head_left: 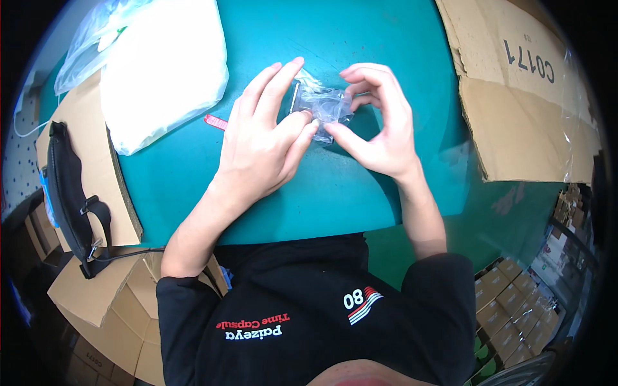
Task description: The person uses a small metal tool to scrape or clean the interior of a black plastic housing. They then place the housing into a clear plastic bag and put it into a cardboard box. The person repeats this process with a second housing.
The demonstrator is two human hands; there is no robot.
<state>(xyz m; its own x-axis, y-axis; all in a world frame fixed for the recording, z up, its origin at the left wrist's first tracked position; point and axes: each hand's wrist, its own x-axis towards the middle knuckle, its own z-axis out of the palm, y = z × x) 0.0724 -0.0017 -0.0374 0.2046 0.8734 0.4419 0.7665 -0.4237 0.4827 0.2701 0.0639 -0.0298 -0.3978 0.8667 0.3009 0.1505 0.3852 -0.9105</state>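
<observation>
Clear bag (331,101) (crinkled); left fingers (281,85) and right fingers (373,74) flank it.

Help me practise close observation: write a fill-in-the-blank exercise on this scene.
The left hand touches packaging made of clear ____.
The large white bag lies to the ____ of the right hand.
The thin strip beside the left hand is ____.
The shirt is mostly ____.

Missing words: plastic; left; red; black.
</observation>
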